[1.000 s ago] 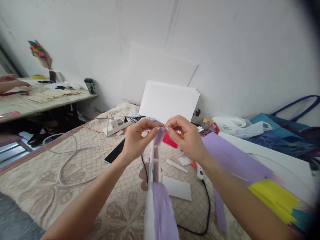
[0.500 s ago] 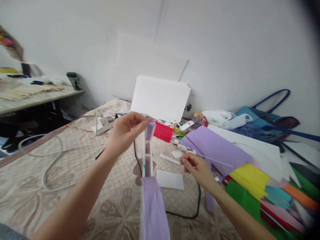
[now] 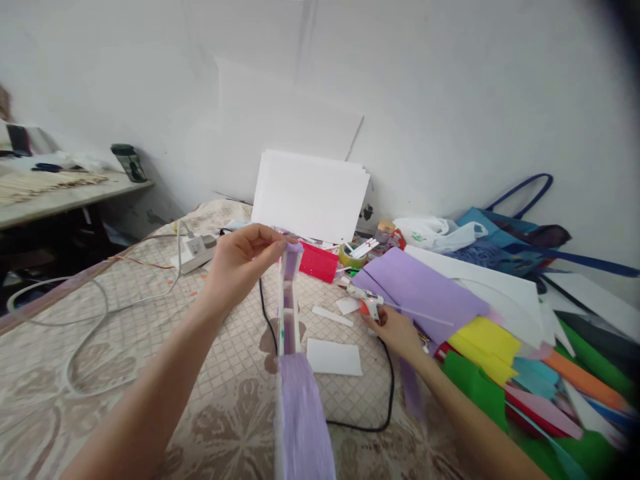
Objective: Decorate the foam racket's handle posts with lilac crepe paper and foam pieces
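My left hand (image 3: 250, 260) pinches the upper end of a long narrow white piece (image 3: 299, 287) with purple lining inside. Over its lower part lies a purple covering (image 3: 305, 420), running down past the bottom edge of the view. On the right, my right hand (image 3: 397, 330) has its fingers closed around the handle of a white hot glue gun (image 3: 367, 300) with an orange trigger. A thin clear glue stick (image 3: 425, 315) trails from the gun's back. Between the hands lie a white paper rectangle (image 3: 334, 357) and a narrow white strip (image 3: 333, 316).
Purple sheets (image 3: 425, 287) and coloured scraps (image 3: 493, 347) cover the right side. A black cord (image 3: 370, 428) loops across the patterned cloth. A power strip (image 3: 195, 252) with a white cable sits at left. White boards (image 3: 310, 193) lean on the wall, near a red piece (image 3: 319, 262) and tape (image 3: 349, 256).
My right hand has moved onto the glue gun's handle and closed around it. My left hand keeps its pinch on the white piece. The whole view has shifted slightly.
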`<state>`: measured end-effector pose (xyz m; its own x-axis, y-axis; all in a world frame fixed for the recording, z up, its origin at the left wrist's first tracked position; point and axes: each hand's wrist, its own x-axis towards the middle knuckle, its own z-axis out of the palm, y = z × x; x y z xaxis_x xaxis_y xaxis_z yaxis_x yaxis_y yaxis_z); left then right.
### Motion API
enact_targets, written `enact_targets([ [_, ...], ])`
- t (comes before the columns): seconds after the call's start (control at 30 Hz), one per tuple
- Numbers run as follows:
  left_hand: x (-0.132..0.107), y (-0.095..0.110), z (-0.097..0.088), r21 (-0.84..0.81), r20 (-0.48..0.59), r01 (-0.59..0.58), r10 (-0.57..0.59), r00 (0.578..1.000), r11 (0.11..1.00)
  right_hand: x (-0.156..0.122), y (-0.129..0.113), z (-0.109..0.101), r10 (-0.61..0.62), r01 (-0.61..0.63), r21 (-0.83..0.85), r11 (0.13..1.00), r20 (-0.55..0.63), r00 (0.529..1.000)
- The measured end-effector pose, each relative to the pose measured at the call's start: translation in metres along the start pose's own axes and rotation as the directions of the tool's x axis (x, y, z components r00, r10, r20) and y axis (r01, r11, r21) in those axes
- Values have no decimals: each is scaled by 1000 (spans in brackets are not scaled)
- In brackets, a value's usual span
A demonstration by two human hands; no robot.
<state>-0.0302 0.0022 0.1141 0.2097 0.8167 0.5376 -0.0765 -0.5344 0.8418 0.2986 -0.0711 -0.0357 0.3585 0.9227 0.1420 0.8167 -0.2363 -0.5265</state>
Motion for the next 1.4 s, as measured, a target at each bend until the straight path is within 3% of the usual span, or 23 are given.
enact_targets([
  [0.2,2,1,-4,5,23,-2,1,1000,1000,5,2,1,71,-59,197,979,-56,996],
  [0.37,3,1,-5,-1,54,-4,4,999,1000,-3,-20,-19,25,5,492,870,-55,998],
  [0.4,3,1,-5,-7,54,-2,2,999,1000,-5,-28,-24,18,10,567,823,-44,999],
  [0.47,3,2,-5,-18,50,0,1,999,1000,-11,-45,-34,19,-80,791,606,86,996],
  [0.53,3,3,-5,-17,47,2,-1,999,1000,-18,-60,-42,-40,-202,895,397,236,971],
  [0.63,2,3,-5,-7,50,2,-1,999,1000,-27,-77,-49,-143,-203,933,299,254,957],
  [0.77,3,0,-5,-19,38,3,-3,999,1000,-35,-88,-51,-173,55,934,352,7,985],
  [0.83,4,-1,-6,-9,28,3,-3,1000,1000,-36,-91,-52,-212,120,916,384,-39,976],
  [0.93,4,-2,-7,20,15,16,-17,1000,1000,-34,-95,-55,-288,117,897,426,11,958],
  [1.03,5,-2,-8,28,13,23,-23,1000,999,-33,-95,-58,-352,110,832,543,107,930],
  [1.17,5,-3,-8,22,12,0,-1,1000,1000,-42,-94,-59,-486,194,709,677,234,842],
  [1.3,5,-3,-7,24,3,-11,11,1000,1000,-53,-96,-55,-506,428,484,763,35,862],
  [1.4,5,-3,-7,25,2,-16,16,1000,1000,-55,-107,-55,-570,571,280,771,-95,816],
])
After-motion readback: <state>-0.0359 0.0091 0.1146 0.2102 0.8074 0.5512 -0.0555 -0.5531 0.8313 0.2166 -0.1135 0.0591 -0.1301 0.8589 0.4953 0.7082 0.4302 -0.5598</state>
